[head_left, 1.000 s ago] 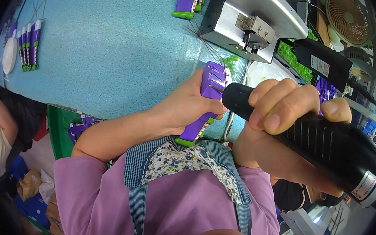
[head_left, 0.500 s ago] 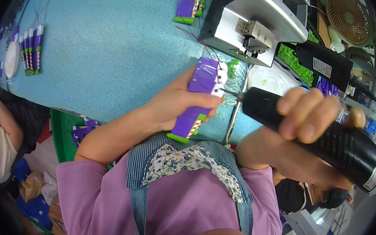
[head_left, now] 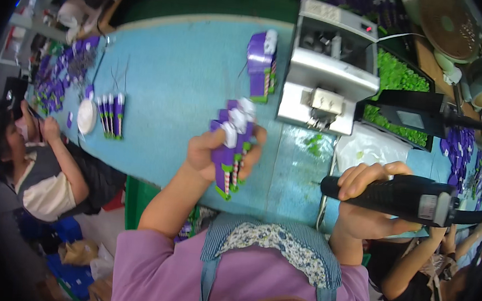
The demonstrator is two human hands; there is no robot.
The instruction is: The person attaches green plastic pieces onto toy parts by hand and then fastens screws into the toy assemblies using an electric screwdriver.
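My left hand (head_left: 210, 151) grips a purple toy figure (head_left: 231, 144) with white and green trim, holding it upright above the blue table (head_left: 172, 88). My right hand (head_left: 361, 208) is closed around a black electric screwdriver (head_left: 401, 197) that lies level, its bit pointing left toward the toy with a clear gap between them. A second purple toy figure (head_left: 261, 64) lies on the table farther back, beside a grey machine (head_left: 329, 72).
A row of purple parts (head_left: 111, 115) and a white dish (head_left: 87, 117) lie at the table's left. A bin of green parts (head_left: 399, 78) stands at the back right, a fan (head_left: 449, 22) behind it. Other people sit at left (head_left: 31, 156) and lower right (head_left: 424, 267).
The screwdriver has pulled away to the right from the toy. My left hand has lifted the toy forward and turned it more upright. The view has tilted to show more table.
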